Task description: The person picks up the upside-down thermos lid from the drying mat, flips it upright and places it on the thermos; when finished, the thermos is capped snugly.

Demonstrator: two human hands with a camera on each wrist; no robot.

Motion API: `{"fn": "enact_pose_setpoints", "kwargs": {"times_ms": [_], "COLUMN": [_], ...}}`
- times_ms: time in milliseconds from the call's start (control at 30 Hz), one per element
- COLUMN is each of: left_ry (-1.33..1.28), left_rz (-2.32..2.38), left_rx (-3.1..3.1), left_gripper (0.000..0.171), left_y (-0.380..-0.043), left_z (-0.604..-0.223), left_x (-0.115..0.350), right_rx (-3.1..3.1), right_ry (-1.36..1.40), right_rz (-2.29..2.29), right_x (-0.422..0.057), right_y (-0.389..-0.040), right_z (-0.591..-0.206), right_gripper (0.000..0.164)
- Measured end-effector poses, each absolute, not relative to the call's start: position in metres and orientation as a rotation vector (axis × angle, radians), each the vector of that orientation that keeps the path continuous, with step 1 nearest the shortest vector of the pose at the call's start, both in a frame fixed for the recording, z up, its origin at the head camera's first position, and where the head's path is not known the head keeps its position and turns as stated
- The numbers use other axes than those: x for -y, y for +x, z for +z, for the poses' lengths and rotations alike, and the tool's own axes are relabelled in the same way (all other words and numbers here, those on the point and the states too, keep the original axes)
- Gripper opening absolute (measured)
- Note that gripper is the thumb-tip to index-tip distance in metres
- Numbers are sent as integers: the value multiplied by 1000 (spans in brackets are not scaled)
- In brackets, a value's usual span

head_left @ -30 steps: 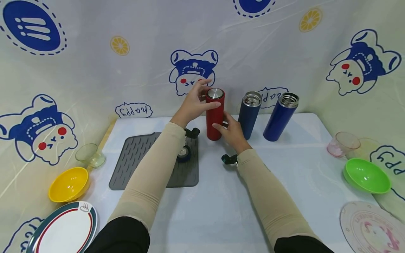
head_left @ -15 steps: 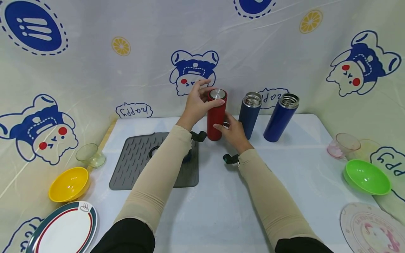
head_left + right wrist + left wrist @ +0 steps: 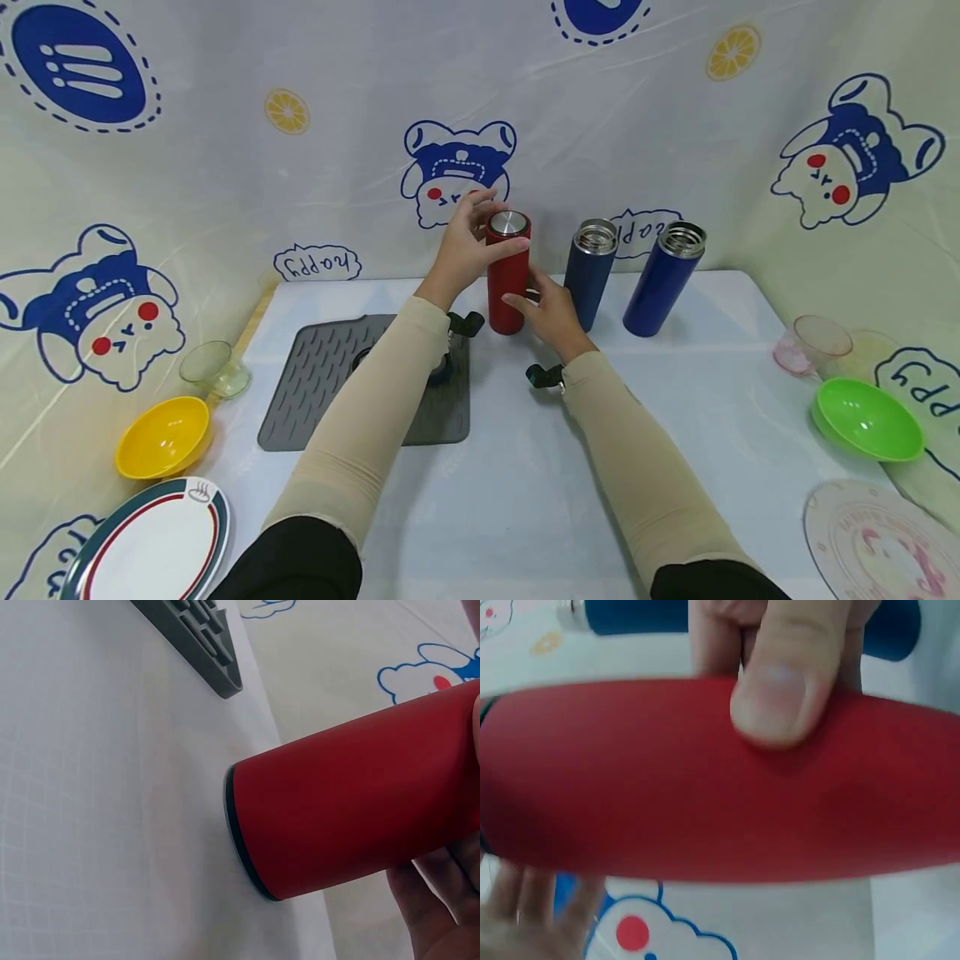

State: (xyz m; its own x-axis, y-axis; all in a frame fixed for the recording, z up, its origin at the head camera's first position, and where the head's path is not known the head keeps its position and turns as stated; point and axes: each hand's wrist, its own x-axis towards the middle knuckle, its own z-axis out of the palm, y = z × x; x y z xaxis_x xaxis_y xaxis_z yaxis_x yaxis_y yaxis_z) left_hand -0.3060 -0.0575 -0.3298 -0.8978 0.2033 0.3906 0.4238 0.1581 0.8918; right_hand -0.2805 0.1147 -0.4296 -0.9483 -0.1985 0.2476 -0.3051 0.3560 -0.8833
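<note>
On the printed backdrop (image 3: 360, 192), "happy" reads upside down inside a blue-outlined bubble (image 3: 317, 262). A second bubble (image 3: 636, 229), partly behind the standing bottles (image 3: 588, 287), carries the same word, also inverted. Toward the right edge, a cropped bubble (image 3: 922, 387) shows "ppy". Faint pink lettering curves along the pale plate (image 3: 832, 533) at lower right, too indistinct to make out

red bottle (image 3: 352, 799): dark-rimmed end over white table (image 3: 82, 825) just inside its edge, contact unclear, body crossing the edge line in view | right hand (image 3: 439, 919): grips bottle, partly cut off | grey ridged mat (image 3: 199, 645): one corner near same table edge, apart from bottle | patterned cloth (image 3: 322, 682): beyond table edge, blue-and-red print (image 3: 442, 682)
</note>
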Motion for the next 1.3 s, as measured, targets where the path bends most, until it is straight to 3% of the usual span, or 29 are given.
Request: {"fn": "enact_pose_setpoints", "kwargs": {"times_ms": [233,700,1000,1300], "left_ry": [-510,-589,-631,-667], "left_rz": [-1700,-1700,-1627,-1701], "left_rx": [2208,2169,2238,2205], "left_gripper": [78,69,76,68], "left_y": [-303,-300,-295,-265], "left_z": [-335,-335,-352,-333], "left_x": [47,52,61,81], "right_rx": [2474,2473,2501,2464], "right_ry": [500,483,451,431], "right_rz": [1646,1581,1628,1623], "right_x": [-114,-112,-110,-110], "right_y": [-281,-281,-281,-282], "right_z": [-432,-429,-431,-433], "right_gripper": [70,71,74,76]}}
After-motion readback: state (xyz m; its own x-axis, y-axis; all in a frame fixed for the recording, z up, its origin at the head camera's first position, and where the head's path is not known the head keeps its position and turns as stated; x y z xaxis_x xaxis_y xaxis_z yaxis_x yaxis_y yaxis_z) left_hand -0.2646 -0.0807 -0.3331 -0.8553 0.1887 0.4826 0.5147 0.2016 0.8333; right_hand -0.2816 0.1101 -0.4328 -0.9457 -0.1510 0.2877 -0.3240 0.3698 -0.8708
